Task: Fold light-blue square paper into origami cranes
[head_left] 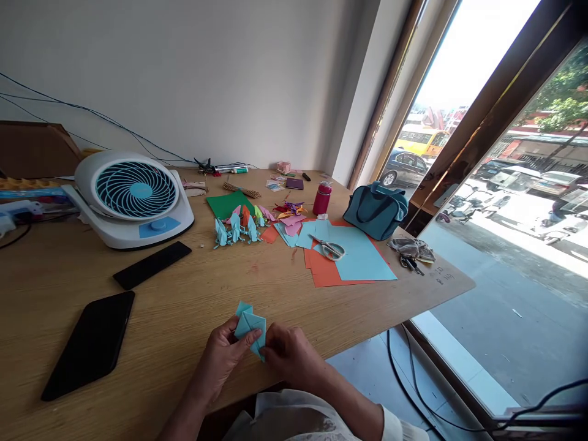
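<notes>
A small piece of folded light-blue paper is held up over the near edge of the wooden table. My left hand grips it from the left, the thumb pressed flat across its front face. At its lower right edge, my right hand has curled fingers pinching the paper's side. Creases and a pointed upper corner show on the paper; part of it is hidden behind my fingers. Farther back stand several folded light-blue paper figures, with pink, orange and green ones behind them.
Scissors lie on light-blue sheets over orange paper. A white fan, a black phone and a dark slab are at left. A red bottle, teal bag and keys stand or lie at right.
</notes>
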A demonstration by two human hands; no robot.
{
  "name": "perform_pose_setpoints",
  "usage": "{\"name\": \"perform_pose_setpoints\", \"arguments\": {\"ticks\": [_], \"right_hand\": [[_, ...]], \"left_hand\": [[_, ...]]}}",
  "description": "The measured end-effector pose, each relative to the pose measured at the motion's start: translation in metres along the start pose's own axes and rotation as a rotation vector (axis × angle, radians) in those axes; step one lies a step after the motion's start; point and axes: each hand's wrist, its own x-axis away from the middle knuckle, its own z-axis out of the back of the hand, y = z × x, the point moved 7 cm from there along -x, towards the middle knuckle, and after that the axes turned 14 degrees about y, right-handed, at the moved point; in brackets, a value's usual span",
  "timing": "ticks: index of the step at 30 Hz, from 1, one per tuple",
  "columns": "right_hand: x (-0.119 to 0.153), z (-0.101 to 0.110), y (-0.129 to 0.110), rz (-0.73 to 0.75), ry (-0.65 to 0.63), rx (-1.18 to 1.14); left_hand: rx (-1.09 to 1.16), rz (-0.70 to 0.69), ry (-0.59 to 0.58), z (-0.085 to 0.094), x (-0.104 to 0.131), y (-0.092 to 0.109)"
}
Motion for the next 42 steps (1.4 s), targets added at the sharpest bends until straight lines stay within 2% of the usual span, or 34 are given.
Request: {"name": "perform_pose_setpoints", "arguments": {"ticks": [6, 11, 15, 19, 24, 32, 38, 42], "right_hand": [[-0.001, -0.002, -0.001, -0.019, -0.04, -0.06], [-0.001, -0.004, 0.0, -0.02, -0.064, -0.124], [0.0, -0.005, -0.001, -0.008, -0.086, -0.109], [0.0, -0.004, -0.001, 0.021, -0.073, -0.021], [0.001, -0.004, -0.002, 0.067, -0.011, 0.022], [0.004, -0.003, -0.003, 0.157, -0.006, 0.043], [0.007, -0.002, -0.005, 0.172, -0.005, 0.04], [0.008, -0.002, -0.007, 0.183, -0.006, 0.024]], "left_hand": [[0.009, -0.004, 0.019, 0.006, -0.005, -0.006], [0.006, 0.001, -0.042, -0.003, -0.004, 0.001], [0.088, 0.032, -0.086, -0.008, -0.007, -0.003], [0.174, 0.041, -0.057, -0.004, -0.012, -0.01], [0.179, 0.075, -0.062, -0.002, -0.015, -0.016], [0.183, 0.075, -0.08, -0.004, -0.016, -0.015], [0.181, 0.068, -0.078, -0.003, -0.015, -0.019], [0.172, 0.053, -0.11, -0.006, -0.014, -0.014]]}}
